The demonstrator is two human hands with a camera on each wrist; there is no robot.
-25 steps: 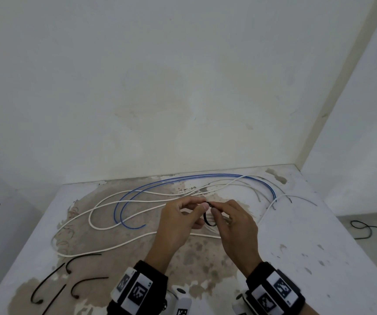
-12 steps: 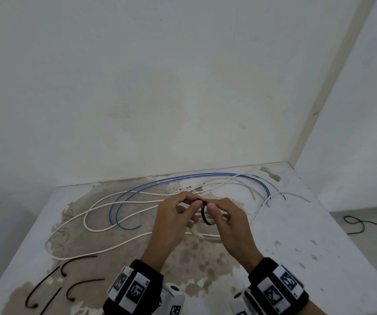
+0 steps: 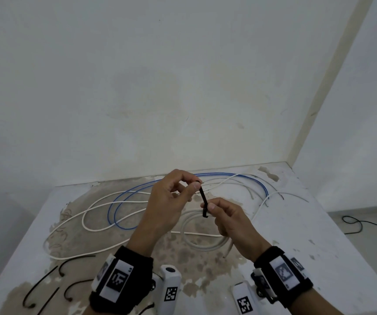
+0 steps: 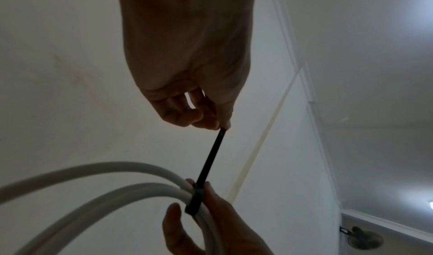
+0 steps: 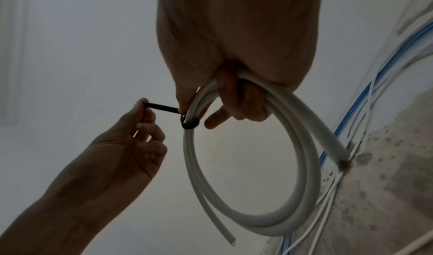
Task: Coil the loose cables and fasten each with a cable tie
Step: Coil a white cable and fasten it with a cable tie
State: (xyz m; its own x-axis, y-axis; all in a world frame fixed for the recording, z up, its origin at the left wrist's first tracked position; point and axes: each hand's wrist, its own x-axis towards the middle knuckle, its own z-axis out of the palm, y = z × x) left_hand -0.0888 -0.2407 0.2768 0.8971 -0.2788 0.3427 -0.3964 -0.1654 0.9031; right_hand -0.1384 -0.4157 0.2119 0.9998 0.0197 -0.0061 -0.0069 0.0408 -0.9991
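Note:
A white cable is wound into a small coil [image 3: 202, 243] [image 5: 293, 199] that hangs from my right hand [image 3: 222, 214], whose fingers curl round its strands. A black cable tie [image 3: 203, 202] [image 4: 212, 154] [image 5: 164, 108] is wrapped round the coil beside my right thumb. My left hand [image 3: 186, 186] pinches the tie's free tail between thumb and forefinger and holds it stretched up and away from the coil. Both hands are raised above the table [image 3: 330, 246].
Loose white cables [image 3: 105, 228] and a blue cable [image 3: 123, 212] sprawl across the stained table behind my hands. Several spare black ties [image 3: 44, 283] lie at the front left. Walls close the back and right; a dark cord [image 3: 355, 223] runs on the floor at right.
The tie's loop has drawn tight round the coil. My left hand has moved up and away, pulling the tail out straight, and my right hand has dropped slightly with the coil.

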